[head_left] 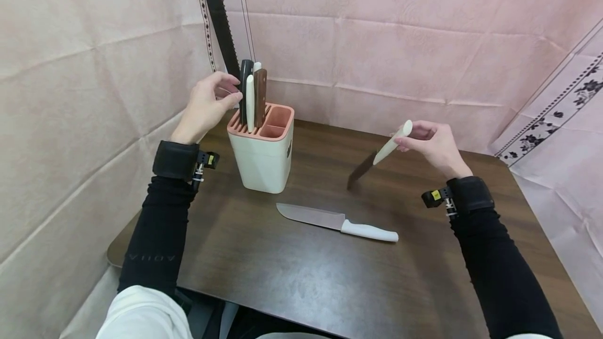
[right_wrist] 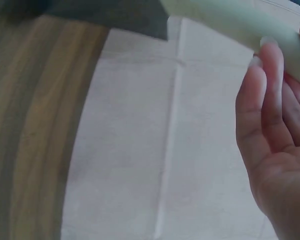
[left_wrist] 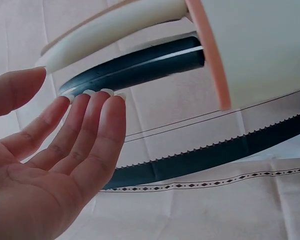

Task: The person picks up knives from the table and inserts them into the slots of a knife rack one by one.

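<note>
From where I stand, the landmark is the cream plastic knife block with a salmon-pink slotted top [head_left: 261, 164], upright on the dark brown wood-grain table [head_left: 301, 281]. Its slots hold a knife with a glossy black handle [head_left: 245, 85], one with a slim cream handle [head_left: 250, 103] and one with a flat brown wooden handle [head_left: 260, 93]; a white handle end [head_left: 257, 66] peeks out behind them.

The person's left hand [head_left: 204, 106] is up at the block's left side, by the black handle. Its fingers are loosely extended, the thumb apart from them, gripping nothing; I cannot tell whether the fingertips touch that handle.

Well to the right of the block, the right hand [head_left: 431, 145] pinches a knife with a pale cream handle and a dark-looking blade [head_left: 391, 145] between thumb and fingers. The handle tilts up, and the blade slants down and back towards the block's side.

On the person's side of the block, a broad silver-bladed knife with a white handle [head_left: 350, 227] lies flat, its tip near the block's base and its handle pointing away rightward.

Behind the block hangs a creased pale pink cloth [head_left: 400, 56].
</note>
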Available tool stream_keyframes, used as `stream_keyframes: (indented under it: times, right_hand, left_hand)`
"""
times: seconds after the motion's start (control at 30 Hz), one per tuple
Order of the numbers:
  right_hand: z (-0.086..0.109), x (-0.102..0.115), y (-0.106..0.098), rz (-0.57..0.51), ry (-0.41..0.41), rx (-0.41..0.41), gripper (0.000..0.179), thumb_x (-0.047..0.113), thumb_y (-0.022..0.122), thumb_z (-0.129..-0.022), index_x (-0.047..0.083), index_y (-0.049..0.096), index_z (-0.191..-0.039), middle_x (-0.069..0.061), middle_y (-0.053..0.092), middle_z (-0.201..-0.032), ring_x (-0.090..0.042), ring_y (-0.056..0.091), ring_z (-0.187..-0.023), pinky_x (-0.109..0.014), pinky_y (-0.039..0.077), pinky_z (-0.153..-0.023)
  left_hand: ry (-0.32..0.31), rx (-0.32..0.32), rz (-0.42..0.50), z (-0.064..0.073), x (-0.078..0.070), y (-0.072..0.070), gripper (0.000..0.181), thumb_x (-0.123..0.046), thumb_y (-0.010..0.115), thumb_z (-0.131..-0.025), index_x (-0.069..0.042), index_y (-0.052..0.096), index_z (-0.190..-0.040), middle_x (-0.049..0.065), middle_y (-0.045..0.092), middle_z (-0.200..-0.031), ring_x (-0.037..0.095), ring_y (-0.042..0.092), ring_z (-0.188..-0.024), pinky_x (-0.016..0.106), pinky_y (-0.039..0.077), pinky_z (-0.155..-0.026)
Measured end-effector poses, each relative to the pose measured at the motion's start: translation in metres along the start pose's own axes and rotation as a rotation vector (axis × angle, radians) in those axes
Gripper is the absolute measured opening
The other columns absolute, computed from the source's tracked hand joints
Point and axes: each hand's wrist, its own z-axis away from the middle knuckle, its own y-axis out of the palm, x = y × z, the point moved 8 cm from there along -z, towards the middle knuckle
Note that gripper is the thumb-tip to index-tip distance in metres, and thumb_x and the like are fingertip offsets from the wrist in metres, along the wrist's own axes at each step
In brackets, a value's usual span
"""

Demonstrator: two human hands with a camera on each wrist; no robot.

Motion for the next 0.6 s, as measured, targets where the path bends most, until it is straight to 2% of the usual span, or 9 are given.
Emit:
stream_keyframes:
  times: [0.23,0.33,0.5,0.6]
  right_hand:
    - [-0.001,0.010,-0.016,0.098,-0.014,-0.095,0.027,0.007,0.075,-0.082,0.002,0.069,-0.108,0.006,0.076,-0.088,-0.009,0.069,-0.069,-0.020,0.055,-0.064]
    - [0.001,0.017,-0.019,0.145,-0.003,-0.120,0.028,0.011,0.076,-0.082,0.004,0.069,-0.109,0.008,0.075,-0.086,-0.006,0.069,-0.070,-0.019,0.055,-0.065]
    - [0.000,0.027,-0.017,0.163,-0.007,-0.115,0.031,0.013,0.075,-0.083,0.004,0.068,-0.112,0.008,0.074,-0.090,-0.005,0.070,-0.078,-0.018,0.056,-0.069]
    - [-0.002,0.033,-0.014,0.174,-0.014,-0.116,0.033,0.014,0.075,-0.083,0.004,0.068,-0.113,0.007,0.074,-0.092,-0.005,0.069,-0.081,-0.019,0.056,-0.070]
  left_hand:
    - [0.043,0.016,-0.008,0.001,-0.014,0.005,0.028,-0.015,0.056,-0.096,-0.001,0.055,-0.120,0.020,0.060,-0.115,0.032,0.057,-0.108,0.047,0.045,-0.097]
    - [0.050,0.018,-0.031,0.003,-0.020,0.007,0.025,-0.016,0.056,-0.096,-0.001,0.055,-0.117,0.019,0.060,-0.113,0.031,0.058,-0.104,0.043,0.046,-0.091]
    - [0.045,-0.002,-0.037,0.005,-0.025,0.009,0.022,-0.015,0.056,-0.095,-0.002,0.056,-0.113,0.016,0.060,-0.106,0.026,0.057,-0.095,0.032,0.043,-0.080]
    - [0.045,-0.014,-0.029,0.007,-0.028,0.011,0.021,-0.013,0.056,-0.095,-0.002,0.058,-0.112,0.016,0.060,-0.104,0.025,0.055,-0.090,0.029,0.040,-0.077]
